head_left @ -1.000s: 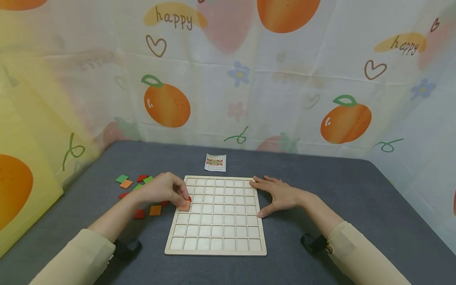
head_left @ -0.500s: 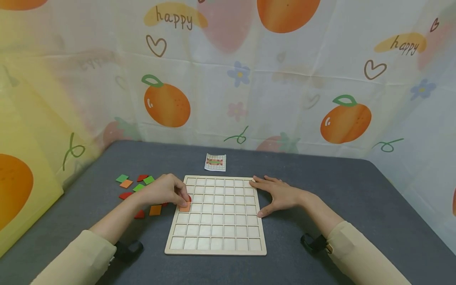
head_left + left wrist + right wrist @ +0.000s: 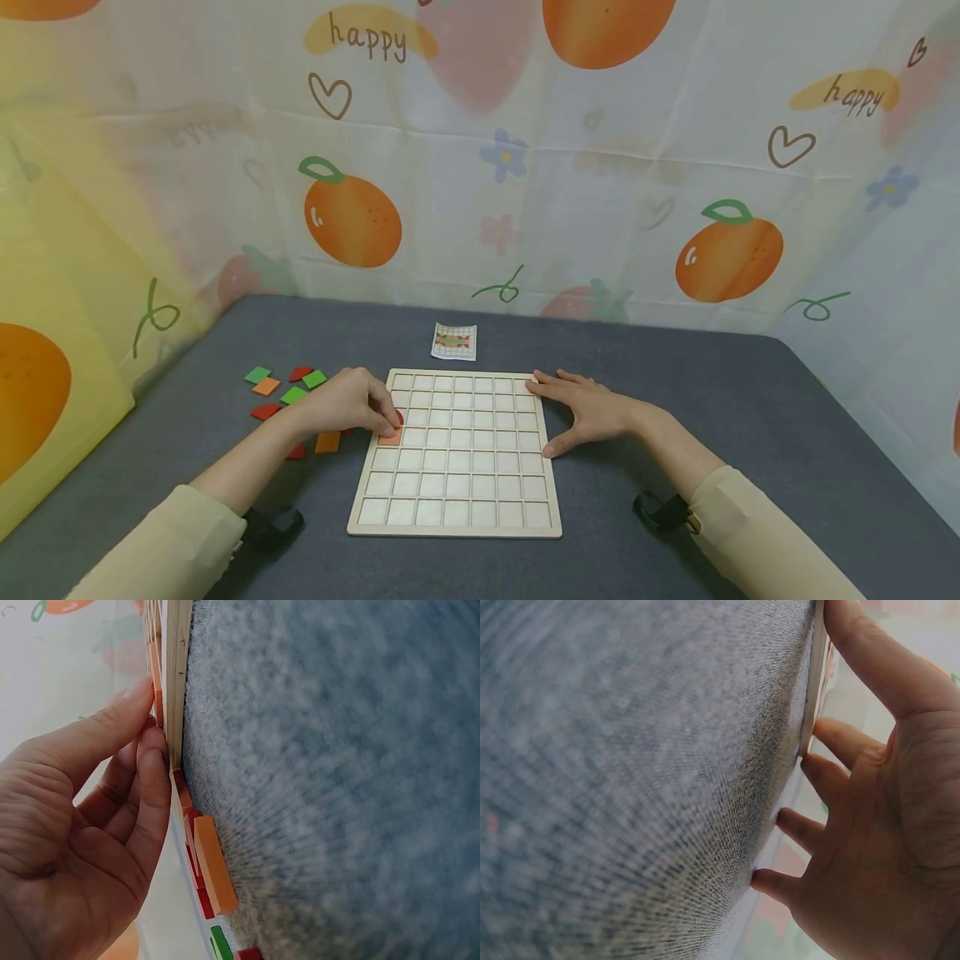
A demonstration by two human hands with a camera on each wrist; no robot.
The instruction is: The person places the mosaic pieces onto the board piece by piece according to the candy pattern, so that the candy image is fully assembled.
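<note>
A wooden grid board (image 3: 454, 530) lies flat on the dark table with its square cells facing up. My left hand (image 3: 347, 403) is over its left edge, the thumb and fingertips pinching an orange square tile (image 3: 389, 438) at the leftmost column. In the left wrist view the thumb tip lies against that orange tile (image 3: 157, 675), low on the board's face. A red piece (image 3: 400, 417) peeks out just past the fingertips, mostly covered by them. My right hand (image 3: 590, 410) is spread out at the board's right edge, thumb and fingertips touching the rim and upper right corner.
Left of the board lie scattered tiles, among them a green one (image 3: 258, 374), a red one (image 3: 266, 412) and an orange square (image 3: 327, 442). Behind the board is a small printed card (image 3: 453, 342) with a coloured grid pattern. A fruit-print curtain (image 3: 450, 208) hangs behind the table.
My left fingertips have shifted slightly, and the orange tile has settled a touch lower and straighter in the left column. The right hand and the board have stayed still.
</note>
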